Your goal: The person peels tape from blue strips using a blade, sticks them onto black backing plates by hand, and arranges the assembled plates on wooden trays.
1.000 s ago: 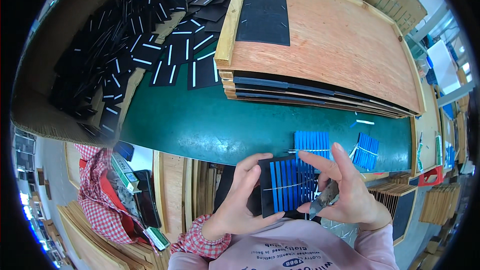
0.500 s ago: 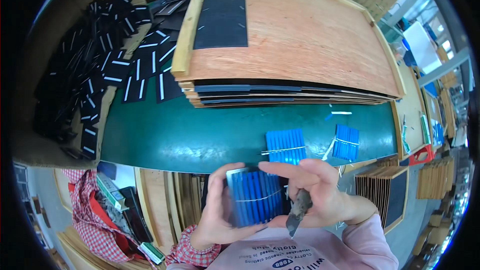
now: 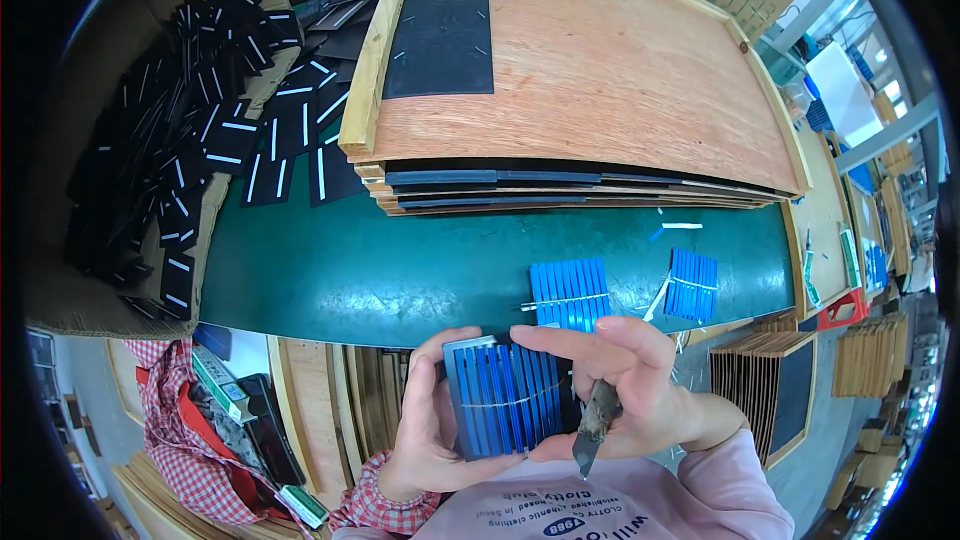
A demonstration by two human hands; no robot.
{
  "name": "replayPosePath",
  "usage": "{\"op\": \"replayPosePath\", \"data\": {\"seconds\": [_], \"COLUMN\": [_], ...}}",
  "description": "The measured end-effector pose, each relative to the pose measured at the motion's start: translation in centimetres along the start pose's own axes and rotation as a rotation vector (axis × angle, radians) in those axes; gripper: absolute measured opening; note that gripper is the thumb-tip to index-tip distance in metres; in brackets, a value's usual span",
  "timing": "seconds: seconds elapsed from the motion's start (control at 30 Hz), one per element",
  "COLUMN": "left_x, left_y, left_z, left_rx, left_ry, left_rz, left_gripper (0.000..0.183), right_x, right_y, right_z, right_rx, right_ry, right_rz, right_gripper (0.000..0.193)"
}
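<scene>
Close to my body, my left hand [image 3: 428, 430] is wrapped round a bundle of blue strips [image 3: 508, 395], its thumb and fingers along the left side and lower edge. A pale tie runs across the strips. My right hand [image 3: 625, 380] grips a short, worn knife [image 3: 598, 425] whose bare blade points down. Its index finger reaches over to the upper right corner of the bundle, and its thumb touches near the lower right. Beyond the hands, a second tied blue bundle [image 3: 568, 290] lies on the green tabletop [image 3: 420, 260], with a third blue bundle [image 3: 692, 285] to its right.
Wooden-framed boards [image 3: 620, 50] are stacked at the far side, a black sheet [image 3: 440, 30] on top. At the left, a cardboard box [image 3: 215, 230] holds black pieces with white strips; several more lie beside it. A checked cloth [image 3: 190, 430] hangs at the lower left.
The held bundle has shifted slightly left and tipped, so more of its strips' faces and the gaps between them show. Both hands keep their hold.
</scene>
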State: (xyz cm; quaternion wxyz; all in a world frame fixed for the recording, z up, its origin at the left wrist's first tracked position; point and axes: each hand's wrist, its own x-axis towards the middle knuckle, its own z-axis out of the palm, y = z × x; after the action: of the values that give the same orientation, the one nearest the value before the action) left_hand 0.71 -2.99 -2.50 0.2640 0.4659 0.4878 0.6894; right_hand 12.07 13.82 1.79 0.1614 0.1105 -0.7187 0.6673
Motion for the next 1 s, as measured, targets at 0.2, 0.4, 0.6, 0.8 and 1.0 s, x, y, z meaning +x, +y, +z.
{"op": "replayPosePath", "data": {"seconds": [0.2, 0.4, 0.6, 0.8, 1.0], "left_x": [0.0, -0.1, -0.1, 0.0, 0.4], "left_y": [0.4, 0.7, 0.3, 0.1, 0.7], "left_z": [-0.1, 0.0, 0.2, 0.5, 0.9], "left_rx": [0.037, -0.052, -0.073, -0.054, 0.117], "left_ry": [0.019, 0.033, 0.002, 0.006, 0.001], "left_rz": [-0.006, 0.014, 0.044, 0.092, 0.052], "left_gripper": [0.114, 0.112, 0.107, 0.095, 0.046], "right_x": [0.7, -0.9, -1.4, -2.3, 0.0], "right_y": [-1.9, -0.7, 0.1, 1.6, -1.0], "right_z": [-0.4, -1.8, -1.9, -2.3, -1.5], "right_rx": [-0.119, -0.094, 0.379, 0.295, -0.441], "right_ry": [-0.004, 0.205, 0.109, 0.044, 0.238], "right_rz": [0.247, 0.427, 0.584, 0.506, 0.373], "right_gripper": [0.084, 0.046, 0.008, 0.012, 0.052]}}
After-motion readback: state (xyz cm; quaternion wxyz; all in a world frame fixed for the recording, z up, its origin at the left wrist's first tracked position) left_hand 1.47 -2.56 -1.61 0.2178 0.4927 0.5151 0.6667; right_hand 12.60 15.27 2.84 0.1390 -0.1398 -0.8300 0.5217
